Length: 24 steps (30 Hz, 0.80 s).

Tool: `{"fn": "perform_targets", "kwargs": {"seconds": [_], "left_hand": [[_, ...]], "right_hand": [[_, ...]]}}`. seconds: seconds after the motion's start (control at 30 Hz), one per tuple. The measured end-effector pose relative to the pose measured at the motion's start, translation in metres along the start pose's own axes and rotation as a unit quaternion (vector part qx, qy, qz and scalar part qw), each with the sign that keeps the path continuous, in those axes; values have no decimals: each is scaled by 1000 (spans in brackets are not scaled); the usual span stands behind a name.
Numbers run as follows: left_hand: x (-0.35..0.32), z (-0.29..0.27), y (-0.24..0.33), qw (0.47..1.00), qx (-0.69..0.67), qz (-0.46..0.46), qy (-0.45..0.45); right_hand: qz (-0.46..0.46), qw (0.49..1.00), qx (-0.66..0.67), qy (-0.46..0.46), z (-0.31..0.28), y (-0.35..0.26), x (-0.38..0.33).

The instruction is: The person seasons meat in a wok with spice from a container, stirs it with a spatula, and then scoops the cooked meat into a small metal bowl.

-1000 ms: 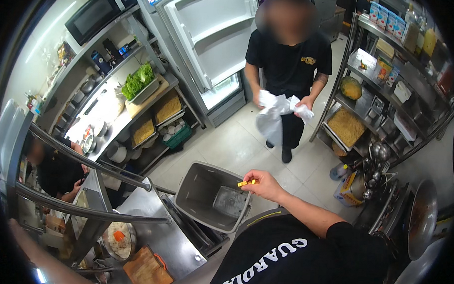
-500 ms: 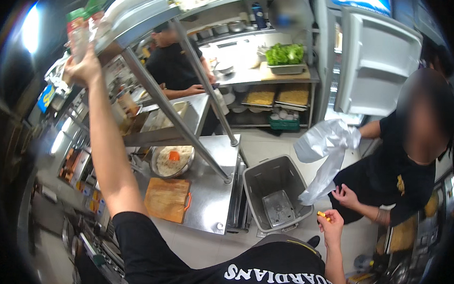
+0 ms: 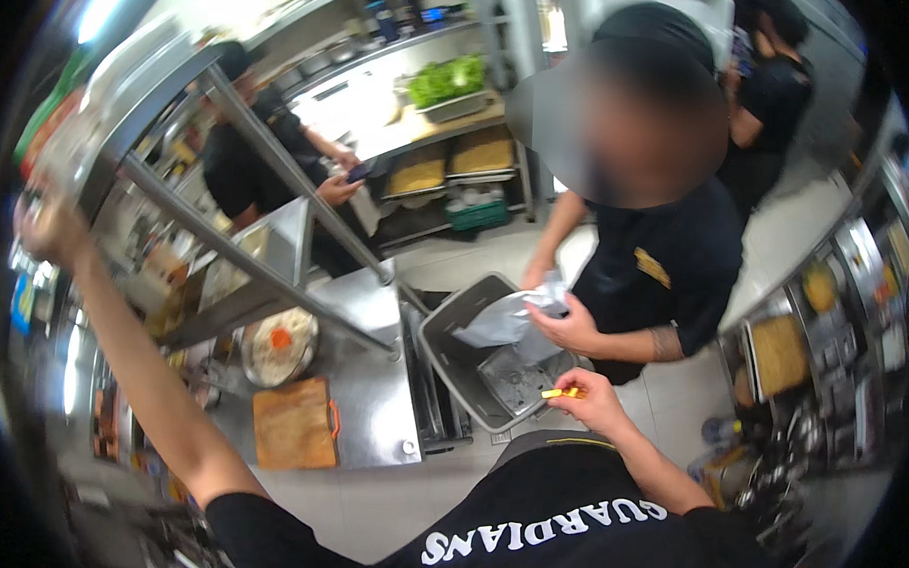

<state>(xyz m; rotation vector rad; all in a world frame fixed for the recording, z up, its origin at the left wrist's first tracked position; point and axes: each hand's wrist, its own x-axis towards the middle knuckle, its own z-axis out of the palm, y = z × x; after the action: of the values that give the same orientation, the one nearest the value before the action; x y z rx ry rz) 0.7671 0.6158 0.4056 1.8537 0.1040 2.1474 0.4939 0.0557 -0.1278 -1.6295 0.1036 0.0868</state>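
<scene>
My left hand [image 3: 51, 220] is raised at the far left by the end of the overhead metal shelf. Motion smears its fingers, so their grip is unclear. Just above it shows a clear package [image 3: 71, 155] with red and green parts. Low at centre right, my right hand [image 3: 593, 399] pinches small yellow pieces [image 3: 563, 393] between its fingertips, close to the near rim of a grey bin [image 3: 442, 359]. Across the bin, a co-worker's two hands [image 3: 571, 328] hold a silvery grey plastic bag [image 3: 498, 321] that hangs partly inside it.
On the steel counter [image 3: 375, 421] lie a wooden cutting board [image 3: 294, 424] with an orange handle and a bowl [image 3: 282, 350] of pale food with an orange tool. A second person [image 3: 243, 166] stands behind the shelf posts [image 3: 245, 262]; a third [image 3: 771, 105] is at the back right.
The co-worker has come closer and lowered the bag into the bin. My view has turned right, my left hand appears farther left, and my right hand, still holding the yellow pieces, is nearer the bin.
</scene>
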Motion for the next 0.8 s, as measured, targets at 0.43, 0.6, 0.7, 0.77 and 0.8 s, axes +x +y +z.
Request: {"fn": "perform_targets", "kwargs": {"seconds": [0.43, 0.6, 0.7, 0.77, 0.8], "left_hand": [[-534, -272, 388, 44, -519, -649, -554], [-635, -297, 435, -176, -414, -757, -475], [-658, -320, 497, -77, -372, -727, -572], [-680, -340, 536, -96, -375, -706, -593], [-694, -350, 554, -112, -380, -696, -598]], "right_hand": [[-287, 939, -166, 92, -61, -91, -75], [-110, 891, -421, 129, -105, -46, -103], [-80, 889, -424, 152, -153, -18, -127], [-84, 883, -420, 193, -191, -5, -152], [-63, 886, -409, 209, -212, 2, -165]]}}
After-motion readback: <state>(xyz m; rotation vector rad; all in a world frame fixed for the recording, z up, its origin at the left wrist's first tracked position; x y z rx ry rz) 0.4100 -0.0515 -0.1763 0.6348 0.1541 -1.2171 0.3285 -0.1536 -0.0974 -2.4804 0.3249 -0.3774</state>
